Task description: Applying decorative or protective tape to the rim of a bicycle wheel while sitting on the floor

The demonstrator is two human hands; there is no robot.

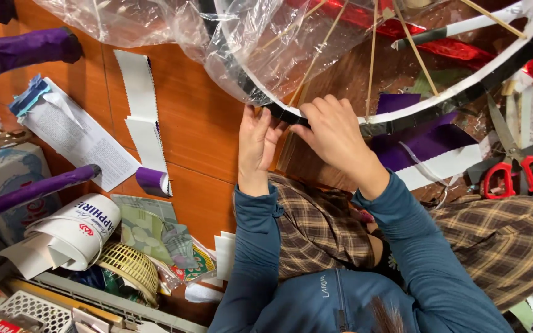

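Fingers of left hand and right hand pinched on hoop rim — plastic sheet just above.

We see an orange-brown wood floor carrying it all. At 9 o'clock lies a printed sheet, beside it a white zigzag-edged strip ending in a purple roll. At 8 o'clock a rolled white paper, a purple stick, a woven basket. At 3 o'clock red-handled scissors and purple paper. At 10 o'clock a purple tube.
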